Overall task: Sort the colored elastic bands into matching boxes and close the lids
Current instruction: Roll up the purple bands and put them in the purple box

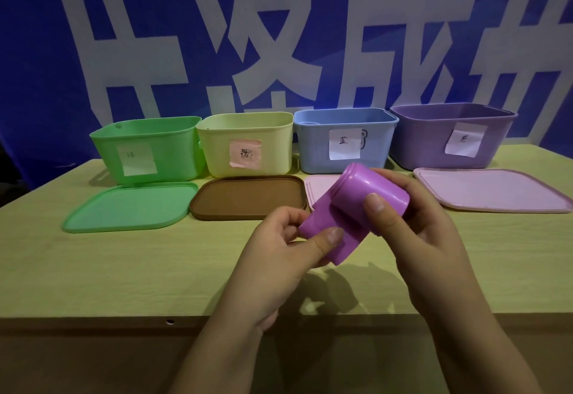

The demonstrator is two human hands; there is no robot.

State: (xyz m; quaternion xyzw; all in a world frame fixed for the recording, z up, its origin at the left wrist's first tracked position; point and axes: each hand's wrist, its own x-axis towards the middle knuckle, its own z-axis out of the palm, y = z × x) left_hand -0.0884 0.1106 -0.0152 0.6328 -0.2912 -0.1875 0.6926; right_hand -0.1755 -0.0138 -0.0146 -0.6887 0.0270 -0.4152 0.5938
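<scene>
Both hands meet above the middle of the table (93, 269), a pale wood-grain board with a darker front edge. Between them is a wide purple elastic band (347, 207), smooth and matte, rolled into a short tube with a ribbed rim at its 11 o'clock end. The right hand (428, 238) wraps its curled fingers round the roll, thumb pressed on its side. The left hand (279, 251) pinches the loose flat end of the band between thumb and fingers, at 7 o'clock from the roll.

Along the far edge, at 12 o'clock, stand four open boxes of smooth plastic with rounded corners, side by side. From 10 o'clock to 2 o'clock: the green box (173, 148), the yellow box (217, 145), the blue box (313, 145) and the larger purple box (418, 142). Each bears a paper label on its front wall; the yellow box's label is pink, the others white, with handwriting too small to read.

Flat rounded-rectangle lids lie just before the boxes: a green lid (130, 207), a brown lid (248, 196), a pale pink lid (319, 189) partly hidden behind the band, and a larger pale pink lid (493, 190). Each has a raised rim.

Behind stands a blue banner (37, 52) with large white characters.
</scene>
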